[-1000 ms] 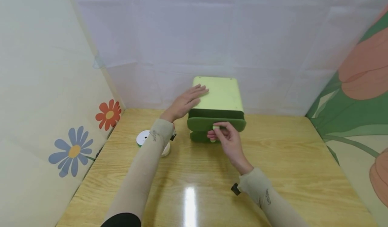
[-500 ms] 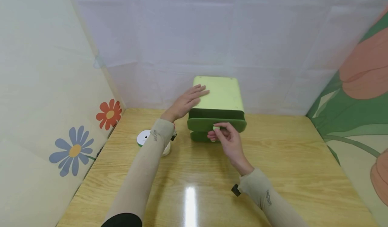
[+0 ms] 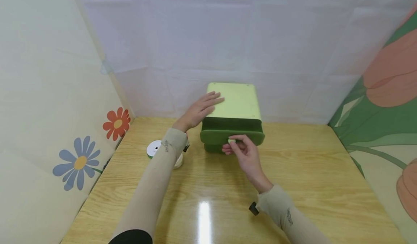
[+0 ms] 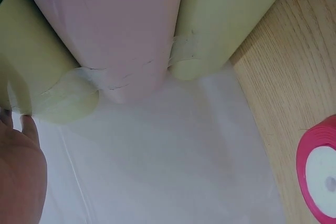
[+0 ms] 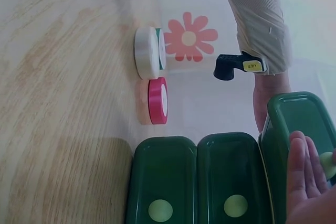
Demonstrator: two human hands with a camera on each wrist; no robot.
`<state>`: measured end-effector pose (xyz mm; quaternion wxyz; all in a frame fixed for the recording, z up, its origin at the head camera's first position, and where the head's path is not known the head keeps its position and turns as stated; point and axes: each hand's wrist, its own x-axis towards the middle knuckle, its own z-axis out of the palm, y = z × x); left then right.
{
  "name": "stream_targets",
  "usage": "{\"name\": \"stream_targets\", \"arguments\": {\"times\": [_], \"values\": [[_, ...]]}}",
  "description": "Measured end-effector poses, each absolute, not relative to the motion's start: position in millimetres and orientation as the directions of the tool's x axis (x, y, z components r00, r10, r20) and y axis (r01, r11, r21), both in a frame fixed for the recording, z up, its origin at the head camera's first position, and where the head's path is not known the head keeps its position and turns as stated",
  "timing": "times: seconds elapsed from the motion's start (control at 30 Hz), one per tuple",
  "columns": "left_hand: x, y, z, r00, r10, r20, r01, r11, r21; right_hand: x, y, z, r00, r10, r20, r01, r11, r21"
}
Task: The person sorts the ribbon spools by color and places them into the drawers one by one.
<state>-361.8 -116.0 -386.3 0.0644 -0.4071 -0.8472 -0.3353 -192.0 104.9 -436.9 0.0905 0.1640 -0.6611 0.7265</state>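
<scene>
A small drawer cabinet with a pale yellow-green top (image 3: 239, 101) stands against the back of the table. My left hand (image 3: 197, 112) rests on the left part of that top with its fingers extended; in the left wrist view only part of the hand (image 4: 23, 171) shows at the left edge. With thumb and index finger, my right hand (image 3: 247, 157) pinches the round light-green knob (image 3: 231, 140) of the top drawer (image 3: 213, 137). That drawer is pulled partly out, a dark gap showing behind its green front. Two lower drawers (image 5: 165, 171) appear closed in the right wrist view.
Left of the cabinet sit ribbon spools: a white one (image 5: 146, 53), a pink one (image 5: 158, 100) and a green-edged one (image 3: 153, 148), partly behind the left forearm. White sheeting (image 3: 195, 37) hangs close behind the cabinet. A flower-printed panel (image 3: 79, 162) borders the table's left side.
The top drawer has slid out a little further toward me, and the right hand came with its knob, slightly lower in view. The left hand keeps its place on the cabinet top.
</scene>
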Motion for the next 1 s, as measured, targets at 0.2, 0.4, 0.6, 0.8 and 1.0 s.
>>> {"name": "stream_targets", "arguments": {"times": [0.2, 0.4, 0.6, 0.8, 1.0], "values": [[-361, -116, -386, -0.664, 0.645, 0.38, 0.728, 0.441, 0.524, -188, 105, -437, -0.931, -0.084, 0.355, -0.345, -0.119, -0.931], [-362, -117, -386, -0.665, 0.642, 0.382, 0.728, 0.441, 0.525, -182, 105, -435, -0.936, -0.093, 0.339, -0.328, -0.113, -0.938], [-363, -116, -388, -0.662, 0.644, 0.384, 0.732, 0.446, 0.515, -176, 107, -435, -0.938, -0.107, 0.331, -0.32, -0.106, -0.941], [-363, -116, -387, -0.659, 0.644, 0.389, 0.736, 0.443, 0.512, -172, 108, -435, -0.936, -0.108, 0.334, -0.321, -0.116, -0.94], [-363, -116, -387, -0.66, 0.648, 0.381, 0.736, 0.452, 0.505, -169, 110, -434, -0.937, -0.114, 0.33, -0.316, -0.125, -0.941]]}}
